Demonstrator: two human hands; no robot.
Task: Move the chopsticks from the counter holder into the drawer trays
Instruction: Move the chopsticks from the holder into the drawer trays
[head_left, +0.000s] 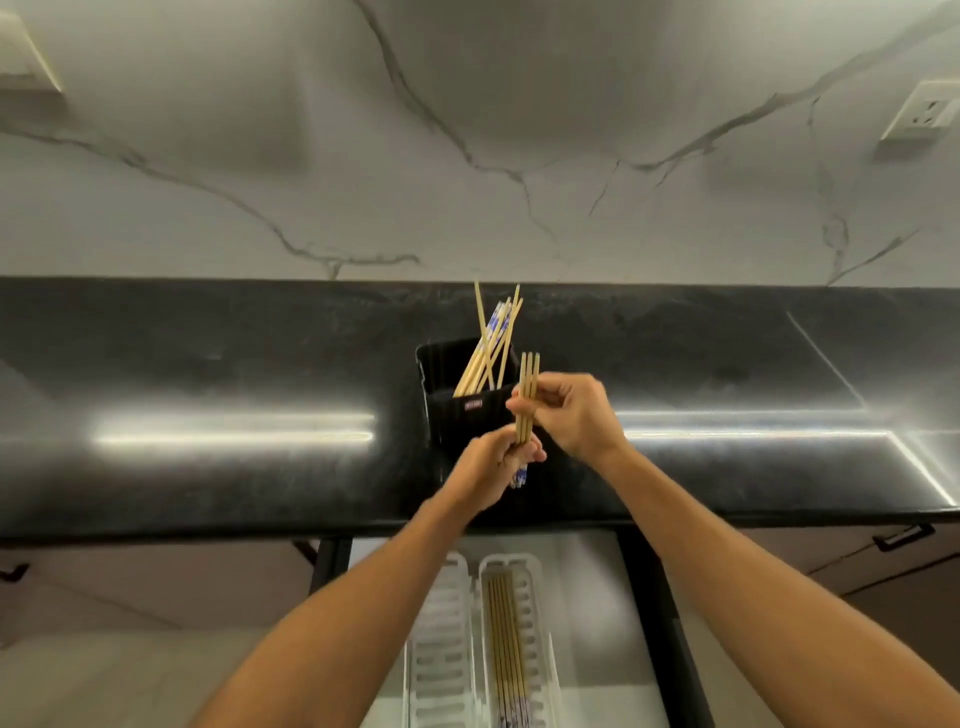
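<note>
Black bench (208, 364): holder (447, 410) at 12 with several sticks (491, 343) inside, tray (543, 623) at 6 part loaded. Bundle (527, 395) clamped in left grip (493, 467) and right grip (571, 415). Roughly midway.

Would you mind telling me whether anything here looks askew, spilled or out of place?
Only mildly: the chopsticks left in the black holder lean crisscross at different angles. Those in the right drawer tray lie parallel, and the bundle held by the left hand and right hand is aligned. Nothing looks spilled or damaged.

Two hands (485, 470) (574, 415), three held chopsticks (528, 387), one holder (457, 421), two trays (441, 654) (540, 629)
</note>
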